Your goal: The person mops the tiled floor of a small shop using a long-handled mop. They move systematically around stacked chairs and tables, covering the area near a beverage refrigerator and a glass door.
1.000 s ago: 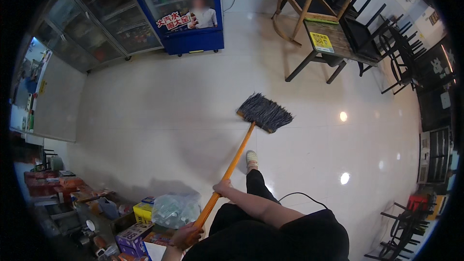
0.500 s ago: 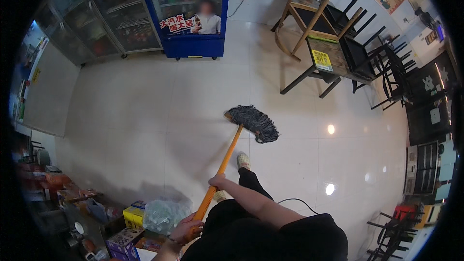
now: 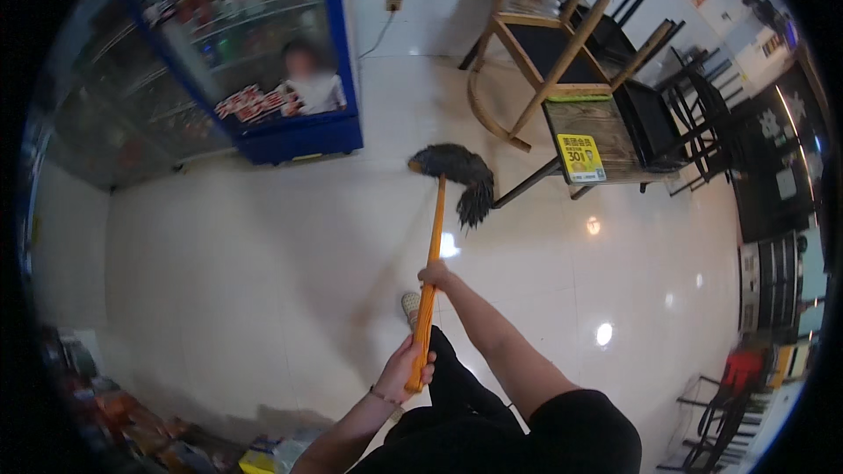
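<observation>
A mop with a dark grey stringy head (image 3: 452, 165) and an orange handle (image 3: 436, 228) stretches away from me over the pale tiled floor. Its strands trail to the right, close to a table leg. My left hand (image 3: 409, 365) is wrapped round the top end of the handle, with a band on that wrist. Farther down the shaft, my right hand (image 3: 433, 275) is closed around it, arm reaching forward. One of my feet, in a light patterned shoe (image 3: 410, 305), shows just left of the handle.
A dark wooden table (image 3: 587, 133) with upturned chairs (image 3: 562, 44) stands at the far right. Far left is a blue-framed drinks fridge (image 3: 303, 136) beside other glass-door coolers. Boxes and bags (image 3: 132, 417) crowd the lower left; more stacked chairs (image 3: 724, 412) stand lower right.
The mop head has moved farther away, toward the table leg, its strands now swinging right. Both hands have moved forward and right with the handle. The view has shifted, and a foot has moved.
</observation>
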The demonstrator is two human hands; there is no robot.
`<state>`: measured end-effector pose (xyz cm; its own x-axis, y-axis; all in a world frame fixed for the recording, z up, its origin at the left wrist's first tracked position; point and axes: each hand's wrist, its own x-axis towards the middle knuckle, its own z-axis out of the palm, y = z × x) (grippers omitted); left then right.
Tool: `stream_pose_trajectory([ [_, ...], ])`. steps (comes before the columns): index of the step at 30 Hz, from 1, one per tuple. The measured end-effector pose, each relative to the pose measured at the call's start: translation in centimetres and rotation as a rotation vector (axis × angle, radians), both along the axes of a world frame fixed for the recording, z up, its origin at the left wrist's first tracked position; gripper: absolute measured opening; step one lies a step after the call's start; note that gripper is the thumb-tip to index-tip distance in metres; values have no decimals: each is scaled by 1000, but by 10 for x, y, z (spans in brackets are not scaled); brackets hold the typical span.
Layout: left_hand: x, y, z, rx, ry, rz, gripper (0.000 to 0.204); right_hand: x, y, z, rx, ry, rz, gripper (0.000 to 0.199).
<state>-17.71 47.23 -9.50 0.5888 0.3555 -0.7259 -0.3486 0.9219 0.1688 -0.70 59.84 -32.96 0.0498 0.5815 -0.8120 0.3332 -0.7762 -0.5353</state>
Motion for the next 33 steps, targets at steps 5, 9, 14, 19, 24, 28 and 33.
stream_pose_trajectory([
  [5, 96, 153, -73, 84, -43, -62, 18, 82, 132, -4, 208, 12, -666, 43],
  [9, 119, 248, -131, 36, -104, 26, 15, 100, 198, 24, 228, -235, -417, 74],
  [14, 89, 266, -155, 32, -121, 48, 17, 85, 230, 1, 187, -70, -384, 61],
  [19, 8, 187, -146, 28, -120, 71, 24, 11, 164, -50, -29, -25, -205, 75],
  [24, -88, 28, -104, -64, -35, 210, 25, -116, 2, -41, 117, -157, -16, 96],
  [28, -162, -109, -47, -156, 136, 227, 33, -195, -117, 53, -123, -19, 109, 99],
  [33, -236, -201, 48, 419, 705, -404, 39, -282, -213, 134, -448, 215, 8, 97],
])
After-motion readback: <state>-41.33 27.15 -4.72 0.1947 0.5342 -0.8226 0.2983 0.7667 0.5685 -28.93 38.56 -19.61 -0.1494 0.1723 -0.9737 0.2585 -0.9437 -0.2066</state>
